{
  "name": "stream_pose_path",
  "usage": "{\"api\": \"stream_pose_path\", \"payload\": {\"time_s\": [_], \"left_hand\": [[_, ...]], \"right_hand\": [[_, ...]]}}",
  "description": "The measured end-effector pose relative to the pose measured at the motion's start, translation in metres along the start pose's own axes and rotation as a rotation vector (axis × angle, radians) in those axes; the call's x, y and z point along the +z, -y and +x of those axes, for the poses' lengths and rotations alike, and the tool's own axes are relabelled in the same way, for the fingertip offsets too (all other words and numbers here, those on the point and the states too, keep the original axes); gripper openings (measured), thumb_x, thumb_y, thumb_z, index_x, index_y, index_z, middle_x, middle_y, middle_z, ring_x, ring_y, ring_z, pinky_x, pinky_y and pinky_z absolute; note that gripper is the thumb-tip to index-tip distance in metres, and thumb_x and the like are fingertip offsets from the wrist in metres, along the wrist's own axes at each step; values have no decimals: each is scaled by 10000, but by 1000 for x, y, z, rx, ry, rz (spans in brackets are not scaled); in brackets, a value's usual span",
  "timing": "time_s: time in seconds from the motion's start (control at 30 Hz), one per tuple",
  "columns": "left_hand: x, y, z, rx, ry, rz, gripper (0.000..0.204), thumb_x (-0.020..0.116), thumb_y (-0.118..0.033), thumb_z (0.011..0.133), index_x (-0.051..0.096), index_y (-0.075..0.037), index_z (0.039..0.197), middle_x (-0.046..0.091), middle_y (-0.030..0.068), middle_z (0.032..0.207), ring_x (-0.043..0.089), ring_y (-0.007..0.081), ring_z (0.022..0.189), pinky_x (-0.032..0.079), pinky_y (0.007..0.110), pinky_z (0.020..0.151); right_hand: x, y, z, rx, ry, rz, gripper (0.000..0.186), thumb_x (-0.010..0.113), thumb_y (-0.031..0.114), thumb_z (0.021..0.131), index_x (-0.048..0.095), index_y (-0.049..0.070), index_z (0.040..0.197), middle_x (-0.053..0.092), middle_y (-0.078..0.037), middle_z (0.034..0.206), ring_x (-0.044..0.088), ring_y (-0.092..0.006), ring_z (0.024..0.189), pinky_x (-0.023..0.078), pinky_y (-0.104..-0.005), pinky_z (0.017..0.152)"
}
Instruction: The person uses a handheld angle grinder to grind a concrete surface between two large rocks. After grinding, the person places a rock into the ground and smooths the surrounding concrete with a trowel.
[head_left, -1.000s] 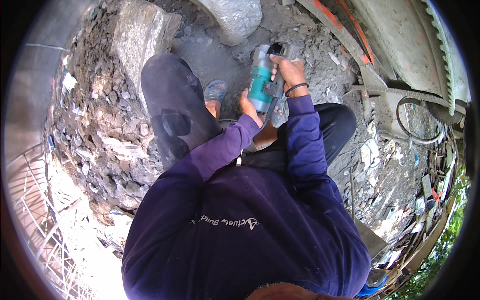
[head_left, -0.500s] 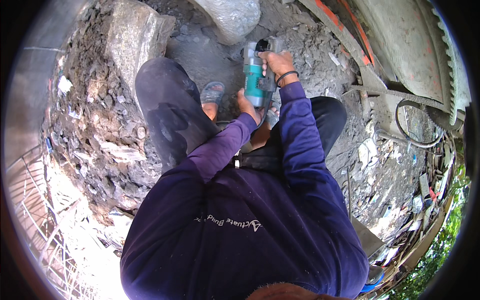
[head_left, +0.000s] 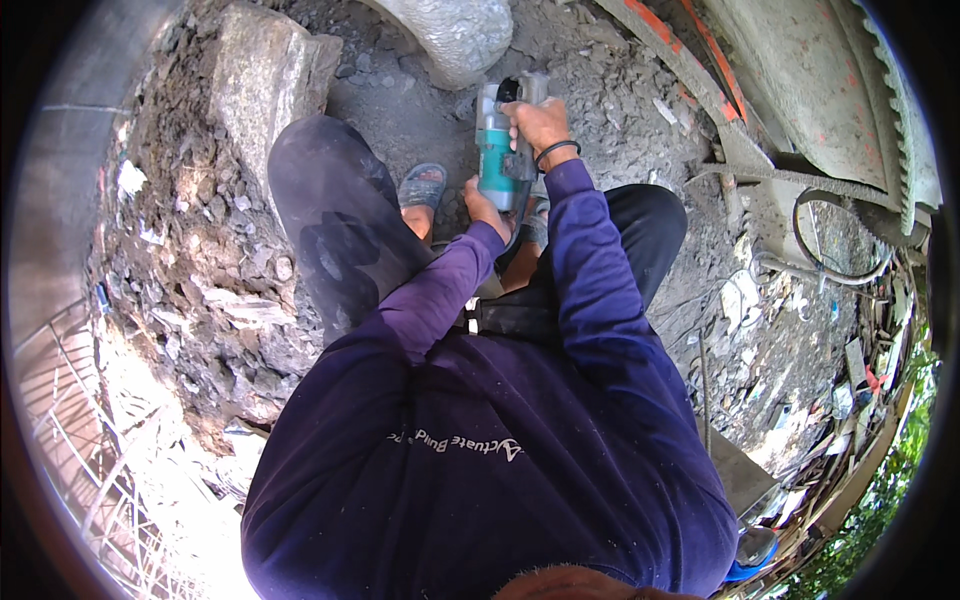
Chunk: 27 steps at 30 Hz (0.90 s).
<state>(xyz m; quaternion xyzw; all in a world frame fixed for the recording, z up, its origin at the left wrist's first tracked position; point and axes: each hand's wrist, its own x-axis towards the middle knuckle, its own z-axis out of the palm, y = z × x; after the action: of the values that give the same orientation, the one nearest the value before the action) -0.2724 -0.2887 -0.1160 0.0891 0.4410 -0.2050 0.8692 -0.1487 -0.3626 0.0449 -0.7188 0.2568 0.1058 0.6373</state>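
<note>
Teal plastic and grey metal make up the handheld power tool (head_left: 497, 140), shaped like an angle grinder, that a person crouching in a dark purple long-sleeved shirt holds out in front of the knees, above grey rubble-strewn ground (head_left: 610, 110). The right hand (head_left: 540, 125), with a black band at the wrist, is wrapped tight around the upper front of the tool. The left hand (head_left: 484, 207) is closed on the tool's lower end, nearest the body. The tool's working end is hidden behind its body, so whether it touches anything cannot be told. A grey sandal (head_left: 421, 186) on one foot sits just left of the tool. A pale rounded concrete block (head_left: 455, 35) lies beyond it, and a long rough stone slab (head_left: 255, 90) stands to the left. The work appears to be at the positioning stage, with the tool gripped and aimed downward; the next move likely calls for a steady two-handed hold, kept clear of the feet.
</note>
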Motion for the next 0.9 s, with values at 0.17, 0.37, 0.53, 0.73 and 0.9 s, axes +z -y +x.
{"api": "stream_pose_path", "payload": {"time_s": [0.17,0.37,0.53,0.73,0.9], "left_hand": [[-1,3,-1,18,6,-24,575,502,-575,922,582,-82,1207,621,193,1117,618,389,951,573,557,807],[0,-4,-12,-33,20,27,542,458,-584,936,619,-143,1207,670,127,1109,676,355,959,599,542,779],[2,-19,-19,-56,-56,95,572,433,-594,942,615,-118,1202,672,152,1104,673,372,918,579,553,739],[-15,-32,-5,-86,-30,35,600,408,-596,977,603,-91,1236,650,181,1149,634,387,983,560,563,805],[-4,-46,-1,-106,-21,18,594,440,-599,987,597,-88,1245,641,185,1131,627,377,957,567,555,803]], "right_hand": [[2,-7,-2,-20,-37,-10,184,773,75,792,670,-72,751,642,-113,616,590,-202,452,459,-361,398],[7,-13,-3,-17,-58,-83,219,776,99,794,668,-79,728,654,-133,618,622,-212,468,478,-368,413],[16,-42,9,-24,-103,-61,220,751,109,800,672,-86,736,665,-147,627,644,-221,483,493,-371,423],[39,-55,7,-61,-112,-99,184,723,107,796,677,-66,754,661,-144,627,658,-229,494,505,-377,427],[38,-56,26,-15,-80,-25,191,728,79,794,657,-89,736,667,-150,646,651,-219,496,486,-367,416]]}}
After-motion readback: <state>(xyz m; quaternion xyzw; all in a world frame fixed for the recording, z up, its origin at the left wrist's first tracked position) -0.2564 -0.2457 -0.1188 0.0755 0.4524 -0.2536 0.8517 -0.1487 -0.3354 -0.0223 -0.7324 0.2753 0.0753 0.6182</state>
